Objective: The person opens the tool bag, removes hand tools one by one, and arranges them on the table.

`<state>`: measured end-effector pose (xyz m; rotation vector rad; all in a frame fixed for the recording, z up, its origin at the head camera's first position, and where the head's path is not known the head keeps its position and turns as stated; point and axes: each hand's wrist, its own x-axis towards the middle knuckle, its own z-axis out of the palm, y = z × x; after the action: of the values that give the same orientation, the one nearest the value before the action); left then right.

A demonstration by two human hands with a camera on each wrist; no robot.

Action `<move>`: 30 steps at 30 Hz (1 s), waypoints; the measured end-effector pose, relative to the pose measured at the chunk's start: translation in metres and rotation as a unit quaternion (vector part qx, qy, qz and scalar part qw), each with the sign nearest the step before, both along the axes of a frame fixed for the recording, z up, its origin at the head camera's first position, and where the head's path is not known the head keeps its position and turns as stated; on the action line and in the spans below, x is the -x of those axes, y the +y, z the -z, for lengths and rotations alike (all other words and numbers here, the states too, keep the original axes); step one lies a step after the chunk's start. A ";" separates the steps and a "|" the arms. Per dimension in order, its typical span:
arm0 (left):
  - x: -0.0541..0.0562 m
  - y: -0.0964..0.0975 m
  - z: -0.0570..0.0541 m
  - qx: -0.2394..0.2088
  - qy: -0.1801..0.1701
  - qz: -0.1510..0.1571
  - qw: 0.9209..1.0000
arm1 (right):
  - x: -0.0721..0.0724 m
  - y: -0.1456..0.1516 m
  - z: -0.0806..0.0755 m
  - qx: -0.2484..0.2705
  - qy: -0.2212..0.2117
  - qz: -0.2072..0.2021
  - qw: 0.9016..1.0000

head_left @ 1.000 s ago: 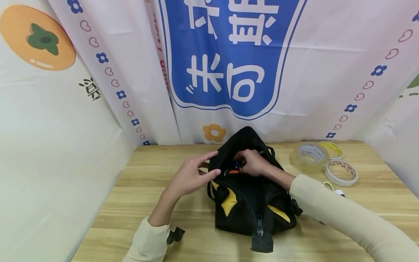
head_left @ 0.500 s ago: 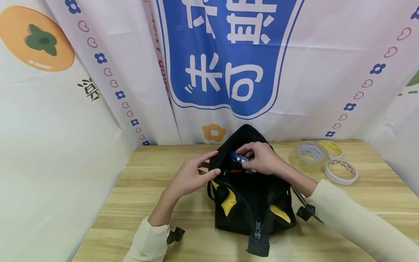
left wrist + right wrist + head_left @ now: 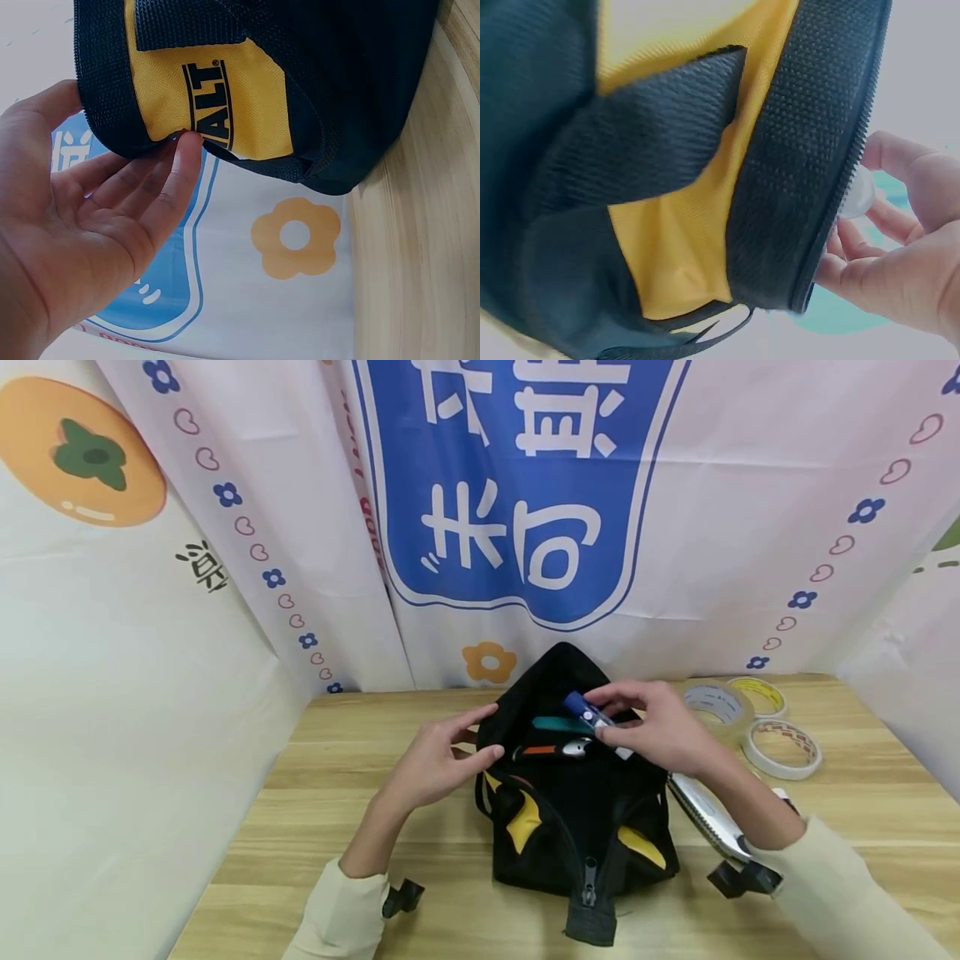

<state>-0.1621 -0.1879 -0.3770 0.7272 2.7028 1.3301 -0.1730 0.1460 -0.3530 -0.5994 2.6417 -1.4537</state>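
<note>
A black and yellow tool bag (image 3: pixel 547 852) stands unzipped on the table, its mouth facing up. At its left rim is my left hand (image 3: pixel 438 764), with thumb and fingers on either side of the zipper edge; the left wrist view shows fingertips against the yellow panel. Over the mouth's right side, my right hand (image 3: pixel 660 727) pinches a blue-capped tube (image 3: pixel 587 710) with a pale body. Its rounded translucent end (image 3: pixel 859 193) shows past the zipper edge in the right wrist view. Inside the bag lie a teal strip-shaped item (image 3: pixel 557 724) and an orange-and-black tool (image 3: pixel 538 751).
To the bag's right are a wide roll of clear tape (image 3: pixel 723 703), a yellow-cored tape roll (image 3: pixel 761 693) and a white tape roll (image 3: pixel 782 764). A long silver item (image 3: pixel 708 814) lies beneath my right forearm. A printed cloth (image 3: pixel 750 543) hangs behind the table.
My right hand has come up from inside the bag and moved right, bringing the blue-capped tube with it. The teal item is now uncovered. My left hand has stayed at the rim.
</note>
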 end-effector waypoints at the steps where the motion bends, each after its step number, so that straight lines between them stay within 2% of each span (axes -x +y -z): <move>1: 0.000 0.000 0.000 0.000 0.000 0.000 1.000 | -0.003 0.004 0.001 0.007 -0.003 0.007 1.000; 9: -0.001 -0.001 0.000 -0.003 -0.001 -0.001 1.000 | -0.018 0.030 0.010 0.031 -0.014 0.050 0.998; 17: -0.002 -0.001 -0.002 0.000 0.001 -0.005 1.000 | -0.024 0.050 0.013 0.027 0.012 0.053 0.998; 23: -0.003 0.000 -0.005 0.007 -0.004 -0.014 1.000 | -0.030 0.070 0.015 0.005 0.026 0.067 0.997; 30: -0.004 0.005 -0.009 0.025 -0.004 -0.020 0.999 | -0.040 0.105 0.022 -0.018 0.033 0.106 0.994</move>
<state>-0.1584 -0.1828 -0.3678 0.6652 2.7472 1.2666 -0.1332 0.2510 -0.3748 -0.3783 2.8519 -1.4566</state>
